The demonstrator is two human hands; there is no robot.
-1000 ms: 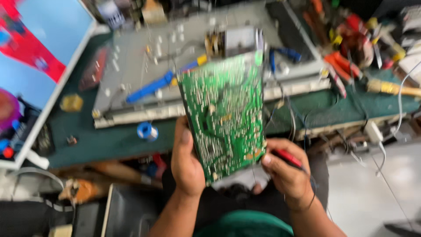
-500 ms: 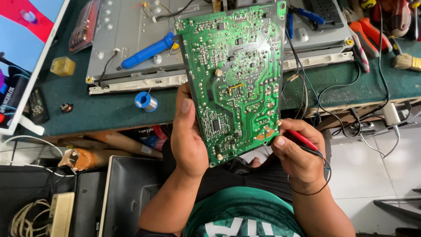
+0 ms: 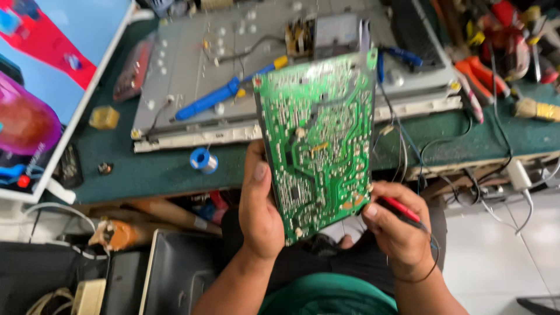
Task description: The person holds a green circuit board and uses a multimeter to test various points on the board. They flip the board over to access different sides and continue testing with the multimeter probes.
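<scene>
A long green circuit board point(image 3: 318, 137) is held upright over my lap, solder side toward me, its top end reaching over the bench edge. My left hand point(image 3: 259, 207) grips its lower left edge, thumb on the face. My right hand point(image 3: 396, 224) holds a red probe point(image 3: 399, 209) with a thin black lead, its tip close to the board's lower right corner. Whether the tip touches the board is unclear.
Behind the board a grey metal panel point(image 3: 192, 70) lies on the green bench point(image 3: 151, 172) with a blue soldering iron point(image 3: 213, 99) on it. A solder spool point(image 3: 203, 159), a lit screen point(image 3: 52, 76) at left, and orange pliers point(image 3: 481, 73) and cables at right surround it.
The view shifted, so the bench sits differently in frame. Both hands keep the same hold on the board and the probe, with the board still upright between them.
</scene>
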